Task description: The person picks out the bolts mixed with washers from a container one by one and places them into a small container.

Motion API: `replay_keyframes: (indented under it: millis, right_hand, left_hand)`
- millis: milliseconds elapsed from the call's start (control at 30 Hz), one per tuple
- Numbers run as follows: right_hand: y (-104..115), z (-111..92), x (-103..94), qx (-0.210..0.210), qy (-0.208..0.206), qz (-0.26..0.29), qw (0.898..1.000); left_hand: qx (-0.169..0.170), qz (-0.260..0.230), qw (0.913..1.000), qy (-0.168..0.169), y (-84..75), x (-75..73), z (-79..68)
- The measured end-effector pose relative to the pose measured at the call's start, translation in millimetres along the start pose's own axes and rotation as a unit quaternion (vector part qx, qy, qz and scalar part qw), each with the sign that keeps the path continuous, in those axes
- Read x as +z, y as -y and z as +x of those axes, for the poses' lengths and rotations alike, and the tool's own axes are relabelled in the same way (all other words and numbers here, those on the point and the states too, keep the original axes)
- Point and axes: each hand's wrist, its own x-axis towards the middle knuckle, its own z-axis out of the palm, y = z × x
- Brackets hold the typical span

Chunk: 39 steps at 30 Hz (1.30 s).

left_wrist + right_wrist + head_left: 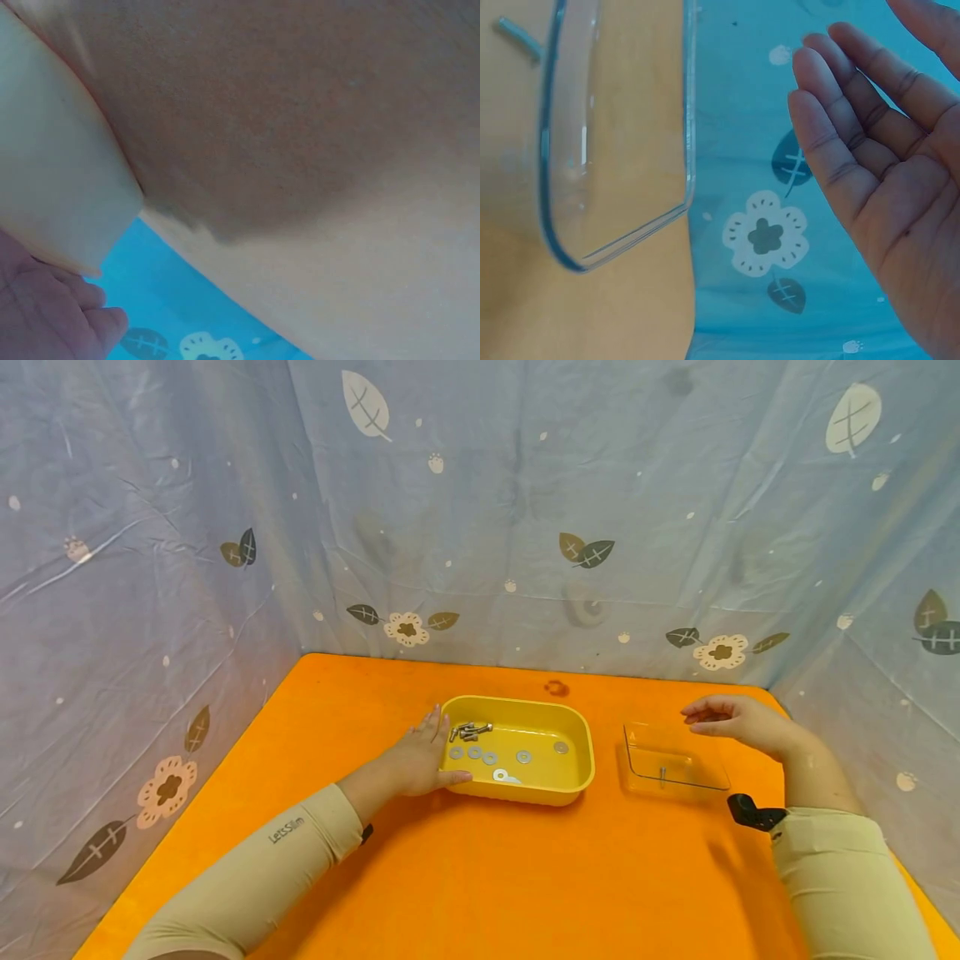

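Pale blue curtains (487,510) printed with leaves and flowers are hanging behind an orange surface (510,877). Head view: a yellow tray (540,735) near the middle is holding bolts (469,731) and washers (490,761); the left hand (416,762), fingers extended, is touching its left end. The right hand (742,724) is hovering by a clear box (686,762), holding nothing; a lone screw (663,774) is showing through the box's front. Left wrist view: blurred skin is filling most of the frame. Right wrist view: the palm is facing the camera, fingers fairly straight.
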Motion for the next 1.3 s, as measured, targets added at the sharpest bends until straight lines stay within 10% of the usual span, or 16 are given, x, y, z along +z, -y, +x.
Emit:
replay_keyframes:
  millis: [667,1300]
  right_hand:
    - [41,28,-2.7,-0.056,0.005,0.027,0.998]
    - [104,102,58.4,-0.109,0.061,0.107,0.986]
  left_hand:
    - [0.007,-0.002,1.0000,-0.003,1.3,-1.4,-1.7]
    - [0.002,0.001,1.0000,0.002,3.4,1.9,1.7]
